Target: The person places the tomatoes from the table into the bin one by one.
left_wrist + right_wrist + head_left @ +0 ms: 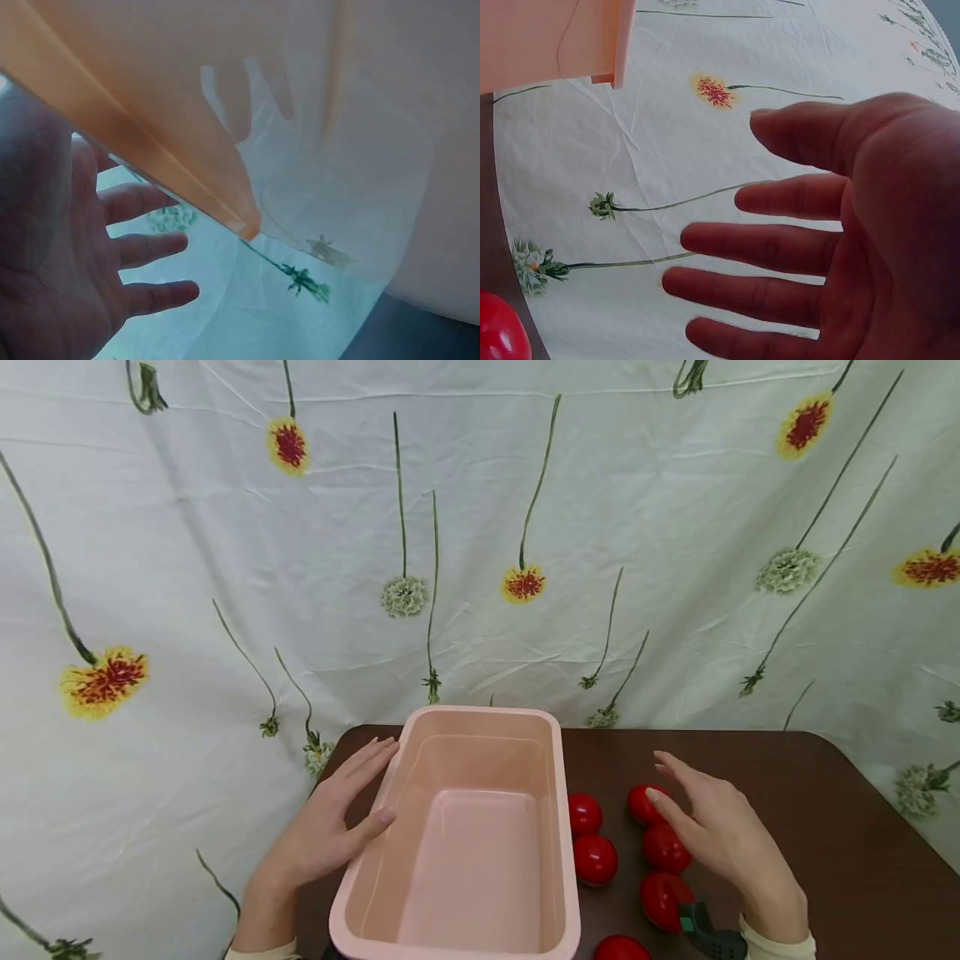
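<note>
A pink plastic bin [567, 860] stands on the dark brown table, and nothing lies inside it. My left hand [330, 822] is at the bin's left side, fingers extended close to its rim; whether they touch it I cannot tell. In the left wrist view the left hand [67, 240] has its fingers spread beside the bin wall [172, 142]. Over the red balls [666, 847] to the right of the bin hovers my right hand [723, 827], holding nothing. The right wrist view shows the right hand [840, 247] with straight, spread fingers.
Between the bin and the right hand sit more shiny red balls [596, 860], with another [621, 948] at the bottom edge. A white flowered cloth [465, 543] hangs behind the table [787, 802]. A dark strap device [708, 931] is at the right wrist.
</note>
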The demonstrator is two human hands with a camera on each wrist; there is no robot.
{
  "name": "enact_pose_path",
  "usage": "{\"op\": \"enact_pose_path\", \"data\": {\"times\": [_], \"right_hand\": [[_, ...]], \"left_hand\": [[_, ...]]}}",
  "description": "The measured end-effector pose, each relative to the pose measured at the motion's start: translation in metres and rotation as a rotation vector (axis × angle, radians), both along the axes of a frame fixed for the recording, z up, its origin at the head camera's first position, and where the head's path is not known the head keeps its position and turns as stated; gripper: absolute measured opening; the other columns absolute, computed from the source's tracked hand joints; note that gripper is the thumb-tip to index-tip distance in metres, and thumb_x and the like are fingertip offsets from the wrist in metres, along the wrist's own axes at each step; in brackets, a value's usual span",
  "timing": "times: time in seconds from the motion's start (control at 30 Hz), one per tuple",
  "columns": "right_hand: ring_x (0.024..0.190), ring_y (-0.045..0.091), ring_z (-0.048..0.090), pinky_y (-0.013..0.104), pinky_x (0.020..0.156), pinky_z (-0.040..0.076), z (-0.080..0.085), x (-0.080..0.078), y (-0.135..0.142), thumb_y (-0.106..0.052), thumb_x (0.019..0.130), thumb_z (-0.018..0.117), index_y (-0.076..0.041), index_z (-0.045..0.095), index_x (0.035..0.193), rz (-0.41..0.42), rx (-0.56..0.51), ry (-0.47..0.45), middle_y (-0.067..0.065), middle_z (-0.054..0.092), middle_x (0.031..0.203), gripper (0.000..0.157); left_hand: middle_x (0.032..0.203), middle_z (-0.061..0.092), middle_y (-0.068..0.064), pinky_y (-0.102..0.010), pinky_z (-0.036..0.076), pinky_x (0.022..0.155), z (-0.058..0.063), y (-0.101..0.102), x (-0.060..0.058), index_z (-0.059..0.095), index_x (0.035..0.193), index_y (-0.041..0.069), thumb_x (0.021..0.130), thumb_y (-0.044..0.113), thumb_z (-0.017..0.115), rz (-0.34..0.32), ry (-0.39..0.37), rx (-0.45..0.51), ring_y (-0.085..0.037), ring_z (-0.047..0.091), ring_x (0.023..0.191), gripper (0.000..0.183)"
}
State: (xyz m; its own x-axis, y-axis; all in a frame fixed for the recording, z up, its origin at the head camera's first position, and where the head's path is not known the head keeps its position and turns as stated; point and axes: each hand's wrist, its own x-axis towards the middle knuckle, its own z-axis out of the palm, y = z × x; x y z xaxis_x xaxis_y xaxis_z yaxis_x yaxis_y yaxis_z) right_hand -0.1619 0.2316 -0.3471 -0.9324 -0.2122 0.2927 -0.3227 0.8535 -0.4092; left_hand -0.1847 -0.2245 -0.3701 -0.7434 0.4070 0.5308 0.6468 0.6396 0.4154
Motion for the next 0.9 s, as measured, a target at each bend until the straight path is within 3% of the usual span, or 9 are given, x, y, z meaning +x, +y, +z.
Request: {"op": "enact_pose_path", "data": {"times": [0.1, 0.17, 0.27, 0.33, 0.43, 0.6, 0.73, 0.9], "right_hand": [[0.108, 0.03, 0.065, 0.053, 0.088, 0.053, -0.003, 0.001, -0.002, -0.025, 0.093, 0.065, -0.009, 0.051, 0.137, 0.053, -0.033, -0.026, 0.01, 0.068, 0.122, 0.049], [0.105, 0.023, 0.067, 0.044, 0.085, 0.056, -0.005, 0.001, -0.003, -0.026, 0.09, 0.069, -0.012, 0.055, 0.132, 0.126, -0.068, -0.08, 0.005, 0.069, 0.119, 0.047], [0.101, 0.014, 0.066, 0.032, 0.081, 0.057, -0.007, 0.002, -0.004, -0.028, 0.085, 0.074, -0.016, 0.058, 0.127, 0.302, -0.116, -0.245, 0.001, 0.068, 0.118, 0.047], [0.102, 0.01, 0.065, 0.026, 0.081, 0.056, -0.009, 0.002, -0.005, -0.029, 0.082, 0.077, -0.016, 0.058, 0.126, 0.419, -0.145, -0.373, 0.002, 0.067, 0.119, 0.049], [0.103, 0.006, 0.062, 0.024, 0.084, 0.055, -0.014, 0.001, -0.01, -0.026, 0.081, 0.078, -0.017, 0.058, 0.127, 0.566, -0.184, -0.501, 0.003, 0.065, 0.122, 0.051], [0.106, 0.01, 0.065, 0.028, 0.088, 0.056, -0.031, -0.001, -0.019, -0.018, 0.082, 0.076, -0.015, 0.059, 0.128, 0.768, -0.286, -0.518, 0.005, 0.067, 0.12, 0.049], [0.107, 0.014, 0.066, 0.033, 0.089, 0.057, -0.051, 0.005, -0.019, -0.017, 0.082, 0.076, -0.013, 0.059, 0.129, 0.817, -0.384, -0.49, 0.004, 0.068, 0.12, 0.05], [0.112, 0.022, 0.064, 0.032, 0.093, 0.055, -0.079, 0.025, -0.012, -0.012, 0.085, 0.071, -0.007, 0.056, 0.131, 0.735, -0.519, -0.484, 0.014, 0.065, 0.125, 0.049]], "left_hand": [[0.152, 0.042, -0.004, -0.007, 0.019, 0.112, -0.004, -0.003, -0.001, 0.04, 0.149, 0.017, 0.085, 0.016, 0.072, -0.035, -0.015, 0.041, -0.013, 0.034, 0.143, 0.072], [0.15, 0.043, -0.006, -0.012, 0.03, 0.108, -0.006, -0.006, -0.002, 0.04, 0.149, 0.016, 0.084, 0.012, 0.072, -0.058, -0.014, 0.068, -0.01, 0.037, 0.139, 0.073], [0.146, 0.046, -0.009, -0.023, 0.048, 0.094, -0.01, -0.01, -0.005, 0.041, 0.148, 0.013, 0.084, 0.005, 0.07, -0.097, -0.015, 0.116, -0.011, 0.046, 0.13, 0.071], [0.142, 0.048, -0.01, -0.029, 0.054, 0.081, -0.012, -0.011, -0.006, 0.043, 0.147, 0.011, 0.084, 0.003, 0.068, -0.116, -0.027, 0.142, -0.012, 0.052, 0.121, 0.068], [0.128, 0.054, -0.007, -0.031, 0.055, 0.074, -0.015, -0.013, -0.007, 0.047, 0.144, 0.009, 0.085, 0.002, 0.067, -0.115, -0.051, 0.166, -0.009, 0.058, 0.105, 0.062], [0.093, 0.055, 0.004, -0.024, 0.051, 0.069, -0.02, -0.014, -0.009, 0.055, 0.136, 0.006, 0.085, 0.004, 0.068, -0.104, -0.068, 0.156, -0.004, 0.055, 0.078, 0.052], [0.082, 0.055, 0.007, -0.02, 0.046, 0.064, -0.02, -0.015, -0.013, 0.055, 0.136, 0.009, 0.088, 0.006, 0.066, -0.119, -0.138, 0.144, -0.003, 0.053, 0.07, 0.049], [0.081, 0.057, 0.007, -0.02, 0.045, 0.062, -0.019, -0.018, -0.017, 0.052, 0.141, 0.012, 0.092, 0.008, 0.063, -0.127, -0.225, 0.143, -0.002, 0.053, 0.068, 0.05]]}}
